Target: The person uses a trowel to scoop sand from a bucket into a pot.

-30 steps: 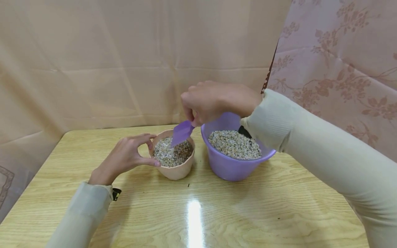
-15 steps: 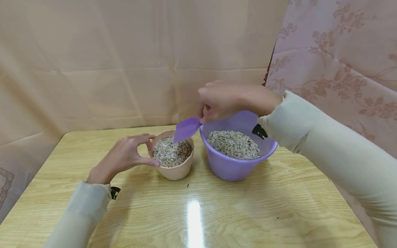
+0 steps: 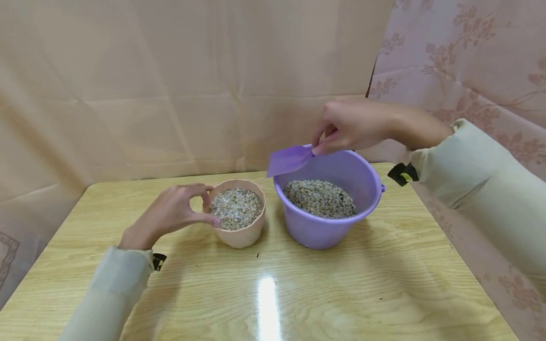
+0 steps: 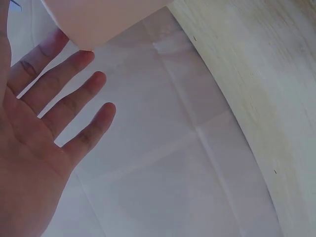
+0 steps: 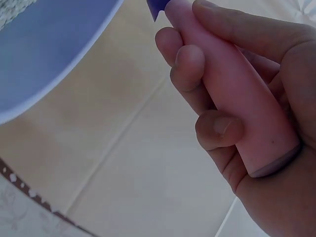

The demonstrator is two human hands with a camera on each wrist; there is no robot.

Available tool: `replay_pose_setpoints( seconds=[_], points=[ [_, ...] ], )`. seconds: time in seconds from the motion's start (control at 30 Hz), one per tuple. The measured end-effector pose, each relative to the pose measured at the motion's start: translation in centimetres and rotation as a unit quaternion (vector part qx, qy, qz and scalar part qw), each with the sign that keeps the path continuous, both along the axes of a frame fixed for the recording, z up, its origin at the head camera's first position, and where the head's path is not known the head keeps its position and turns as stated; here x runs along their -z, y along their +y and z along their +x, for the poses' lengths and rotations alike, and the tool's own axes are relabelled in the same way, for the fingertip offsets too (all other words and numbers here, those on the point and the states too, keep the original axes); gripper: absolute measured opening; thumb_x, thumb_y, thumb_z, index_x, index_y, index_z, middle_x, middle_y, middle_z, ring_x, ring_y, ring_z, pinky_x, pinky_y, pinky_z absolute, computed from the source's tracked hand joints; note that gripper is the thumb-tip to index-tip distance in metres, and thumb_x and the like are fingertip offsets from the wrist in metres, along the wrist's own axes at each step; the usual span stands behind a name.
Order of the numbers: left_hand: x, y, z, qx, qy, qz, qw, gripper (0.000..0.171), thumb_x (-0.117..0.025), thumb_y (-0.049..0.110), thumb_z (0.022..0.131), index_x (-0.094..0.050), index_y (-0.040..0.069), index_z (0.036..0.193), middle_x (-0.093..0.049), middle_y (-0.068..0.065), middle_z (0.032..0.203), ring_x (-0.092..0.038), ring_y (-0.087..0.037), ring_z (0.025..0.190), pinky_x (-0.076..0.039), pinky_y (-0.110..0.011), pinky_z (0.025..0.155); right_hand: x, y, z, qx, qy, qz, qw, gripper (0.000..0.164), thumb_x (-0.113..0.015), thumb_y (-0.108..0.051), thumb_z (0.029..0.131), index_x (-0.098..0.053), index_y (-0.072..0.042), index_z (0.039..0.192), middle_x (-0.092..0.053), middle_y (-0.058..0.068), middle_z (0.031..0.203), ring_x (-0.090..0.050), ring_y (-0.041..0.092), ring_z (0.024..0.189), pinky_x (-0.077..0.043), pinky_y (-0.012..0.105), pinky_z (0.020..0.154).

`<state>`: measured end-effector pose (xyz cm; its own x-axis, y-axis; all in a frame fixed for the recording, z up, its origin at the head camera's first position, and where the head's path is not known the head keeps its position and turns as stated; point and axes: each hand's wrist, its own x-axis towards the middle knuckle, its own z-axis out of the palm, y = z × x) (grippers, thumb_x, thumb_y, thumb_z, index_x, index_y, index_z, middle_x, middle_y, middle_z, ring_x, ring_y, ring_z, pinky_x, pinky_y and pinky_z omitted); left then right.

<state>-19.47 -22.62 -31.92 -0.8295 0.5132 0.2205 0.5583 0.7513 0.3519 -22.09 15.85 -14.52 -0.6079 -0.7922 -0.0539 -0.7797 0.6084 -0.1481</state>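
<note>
The person's left hand (image 3: 170, 215) has the peach flowerpot (image 3: 242, 238) by its left side, thumb and forefinger set apart along the rim; the left wrist view shows the other fingers spread and nearly straight, with the foremost ones touching the outer wall. The flowerpot stands upright on the wood-grain table (image 3: 204, 298) and holds pale, mixed-colour gravel (image 3: 236, 208).

The right hand (image 3: 351, 125) grips a trowel with fingers curled round its pink handle (image 5: 237, 89). The trowel's purple blade (image 3: 289, 160) is raised at the left edge of a purple bucket (image 3: 316, 234) and points left, toward the flowerpot's side; whether it touches the rim cannot be told.

The bucket stands upright just to the right of the flowerpot, apart from it, with similar gravel lying well below its rim.

Both arms wear pale, long sleeves (image 3: 477, 175). A beige cloth (image 3: 170, 85) hangs behind the table, and a pink floral cloth (image 3: 465, 61) hangs at the right. A small dark speck (image 3: 258, 255) lies in front of the flowerpot.
</note>
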Motion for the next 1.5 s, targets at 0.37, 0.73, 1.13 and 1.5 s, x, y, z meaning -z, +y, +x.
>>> replay_pose_setpoints(
  seconds=[0.37,0.73,1.13,1.5],
  points=[
    [-1.6,2.5,-0.4,-0.009,-0.007,-0.001,0.9999,0.052,-0.066,0.064,0.086,-0.070,0.017,0.108,-0.058,0.004,0.072,-0.042,-0.012,0.058,-0.043,-0.035,0.064,1.2,3.3,-0.2,0.066,-0.064,0.026,0.995,0.011,-0.073,-0.017,0.091,-0.079,-0.016,0.100,-0.071,-0.010,0.076,-0.062,0.008,0.064,-0.050,0.026,0.059],
    [-2.5,6.1,-0.3,0.048,-0.007,0.035,0.9982,0.055,-0.063,0.060,0.090,-0.066,0.015,0.122,-0.072,-0.005,0.116,-0.070,-0.026,0.098,-0.053,-0.047,0.086,3.2,4.5,-0.7,0.054,-0.081,0.050,0.994,0.008,-0.074,-0.012,0.089,-0.079,-0.017,0.091,-0.070,-0.008,0.079,-0.059,0.008,0.067,-0.049,0.027,0.061],
    [-3.1,9.0,-0.4,0.108,0.010,0.038,0.9933,0.063,-0.061,0.057,0.093,-0.053,0.021,0.143,-0.075,0.011,0.099,-0.055,-0.020,0.129,-0.042,-0.047,0.105,4.4,5.4,-0.6,0.060,-0.097,0.078,0.990,0.006,-0.075,-0.015,0.087,-0.079,-0.016,0.090,-0.070,-0.006,0.076,-0.061,0.009,0.065,-0.050,0.028,0.059],
    [-3.0,10.3,-0.3,0.113,-0.016,0.031,0.9930,0.068,-0.065,0.058,0.089,-0.051,0.021,0.145,-0.061,0.001,0.134,-0.069,-0.004,0.088,-0.049,-0.041,0.095,4.2,5.3,-0.6,0.068,-0.149,0.109,0.980,0.005,-0.075,-0.010,0.085,-0.079,-0.012,0.086,-0.070,-0.001,0.073,-0.060,0.012,0.059,-0.049,0.030,0.053]
  ],
)
